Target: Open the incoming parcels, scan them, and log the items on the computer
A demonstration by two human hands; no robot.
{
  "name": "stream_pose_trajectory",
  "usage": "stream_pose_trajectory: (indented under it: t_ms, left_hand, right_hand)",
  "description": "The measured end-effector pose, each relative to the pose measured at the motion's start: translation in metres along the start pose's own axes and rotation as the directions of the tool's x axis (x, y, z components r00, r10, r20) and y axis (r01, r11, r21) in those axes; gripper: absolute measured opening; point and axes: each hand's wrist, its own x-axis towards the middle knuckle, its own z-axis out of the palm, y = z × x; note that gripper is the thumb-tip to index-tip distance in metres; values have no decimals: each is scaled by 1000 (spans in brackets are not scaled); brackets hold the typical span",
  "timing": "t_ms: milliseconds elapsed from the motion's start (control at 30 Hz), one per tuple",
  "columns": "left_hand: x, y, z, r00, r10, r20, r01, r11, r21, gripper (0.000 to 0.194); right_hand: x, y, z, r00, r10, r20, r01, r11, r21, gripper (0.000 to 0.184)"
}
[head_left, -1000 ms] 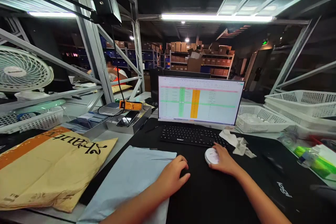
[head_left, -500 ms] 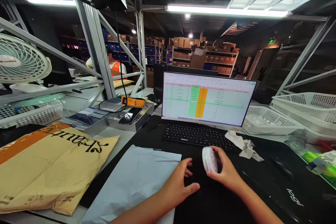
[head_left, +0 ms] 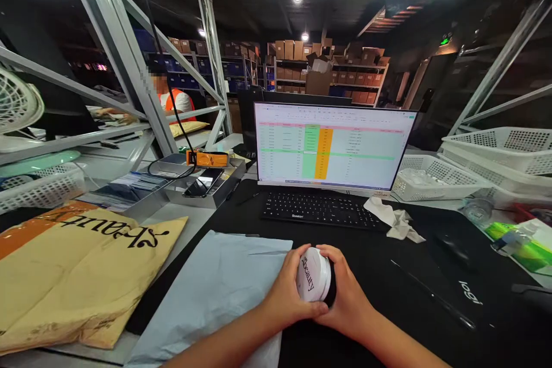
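A round white jar [head_left: 311, 276] with "beauty" lettering on its flat face is tilted on its side between both hands, above the black desk mat. My left hand [head_left: 290, 293] wraps its left and lower edge, thumb along the bottom. On the other side, the fingers of my right hand [head_left: 348, 299] curl over its top and right edge. Beneath my left forearm lies a pale blue-grey mailing bag [head_left: 224, 276], flat on the mat. Farther left rests a yellow padded bag [head_left: 86, 276] with an orange band and black lettering.
Behind the hands stand a black keyboard [head_left: 317, 210] and a monitor [head_left: 362, 149] showing a spreadsheet. Crumpled tissue [head_left: 394, 219], a pen [head_left: 433, 296] and a mouse [head_left: 452, 248] lie to the right. White baskets [head_left: 504, 152] are stacked beyond. A person in an orange vest [head_left: 176, 104] is at the back left.
My left hand, earlier apart with its fingers spread, has closed on the jar. My right hand has brought the jar left and turned its lettered face toward me. The view has shifted slightly.
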Motion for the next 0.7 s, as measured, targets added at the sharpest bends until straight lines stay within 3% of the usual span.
stream_pose_trajectory:
  t_ms: [167,367,433,533,600,700]
  left_hand:
    - [0,3,-3,1000,-6,-16,7,999,51,122]
    - [3,4,-7,993,66,-102,-42,975,218,114]
    - [3,5,-10,995,81,-66,-70,986,154,119]
    - [4,6,-10,995,83,48,-70,972,-223,136]
    - [4,7,-5,993,87,85,-40,895,-445,144]
    - [4,5,3,997,50,65,-11,869,-495,128]
  right_hand:
    - [-3,2,1,999,-30,-34,24,986,-167,112]
    - [-3,5,5,995,3,-96,-21,983,-185,95]
    - [-4,6,8,989,110,-95,-118,990,-79,94]
    - [-2,5,7,947,318,-47,-303,933,195,91]
    - [1,2,6,926,378,-4,-342,842,417,90]
    - [4,-1,8,916,397,60,-335,675,658,96]
